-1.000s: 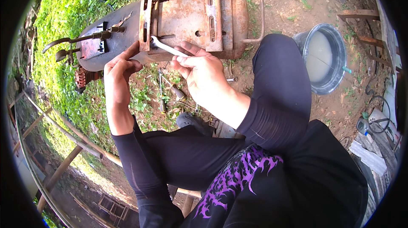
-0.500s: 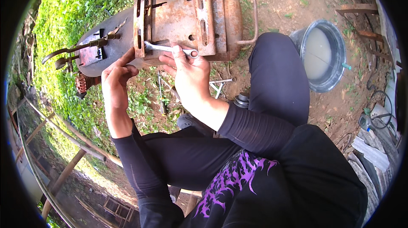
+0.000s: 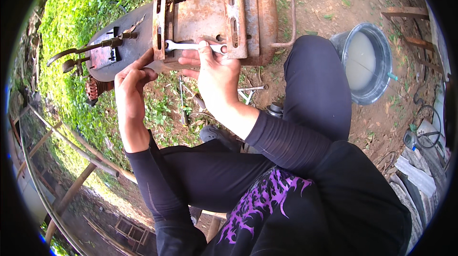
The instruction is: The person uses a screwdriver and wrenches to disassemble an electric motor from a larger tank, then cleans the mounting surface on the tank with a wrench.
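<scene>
Two hands are on the work. Since a second ago the spanner (image 3: 194,46) has swung from a tilt to lie level across the rusty housing (image 3: 217,15), and my view has moved in closer. I read this as one turn stroke made on a fastener at the slotted bracket (image 3: 159,22); whether it is loosening or tightening I cannot tell.

1. Right hand (image 3: 215,76): grip closed on the spanner shank near its ring end, thumb on top. The open end sits at the bracket's lower edge.
2. Left hand (image 3: 130,82): fingers narrow and pressed against the underside of the housing just below the bracket, likely steadying a nut; what they hold is hidden.
3. Housing position: lying on its side on the ground, with a black lever (image 3: 78,52) projecting on the left side of the view.

Surroundings: outdoor ground, grass to the left, bare dirt to the right. Loose tools (image 3: 248,93) lie on the dirt under the housing. A metal bucket (image 3: 365,60) of pale liquid stands well apart at right.
</scene>
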{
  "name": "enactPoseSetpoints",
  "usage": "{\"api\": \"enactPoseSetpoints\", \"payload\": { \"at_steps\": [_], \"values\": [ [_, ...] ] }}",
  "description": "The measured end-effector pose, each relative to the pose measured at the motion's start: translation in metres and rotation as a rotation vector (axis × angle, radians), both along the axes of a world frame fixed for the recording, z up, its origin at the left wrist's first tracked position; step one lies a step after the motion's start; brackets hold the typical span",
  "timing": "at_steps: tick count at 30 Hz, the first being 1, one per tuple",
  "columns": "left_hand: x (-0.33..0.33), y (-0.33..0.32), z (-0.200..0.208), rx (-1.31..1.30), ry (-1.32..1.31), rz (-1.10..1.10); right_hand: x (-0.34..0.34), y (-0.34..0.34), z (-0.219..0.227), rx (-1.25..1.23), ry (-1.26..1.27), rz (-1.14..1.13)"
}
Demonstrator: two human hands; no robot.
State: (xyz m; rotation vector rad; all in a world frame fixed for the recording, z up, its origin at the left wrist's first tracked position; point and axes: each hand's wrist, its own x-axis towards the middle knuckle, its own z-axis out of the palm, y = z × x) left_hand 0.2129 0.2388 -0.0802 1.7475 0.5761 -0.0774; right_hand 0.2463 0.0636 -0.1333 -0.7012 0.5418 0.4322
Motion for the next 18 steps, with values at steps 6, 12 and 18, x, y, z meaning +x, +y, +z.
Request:
{"api": "enactPoseSetpoints", "payload": {
  "at_steps": [6,12,18],
  "values": [
    [0.001,-0.004,0.001,-0.012,-0.015,0.024,0.018,0.025,0.007,0.064,0.077,-0.084],
    [0.001,-0.008,0.005,0.000,-0.027,0.013,0.050,0.040,-0.019,-0.702,-0.417,0.120],
    [0.002,-0.012,0.006,0.055,0.005,0.009,0.112,0.047,-0.048,-1.468,-1.198,0.596]
  ]
}}
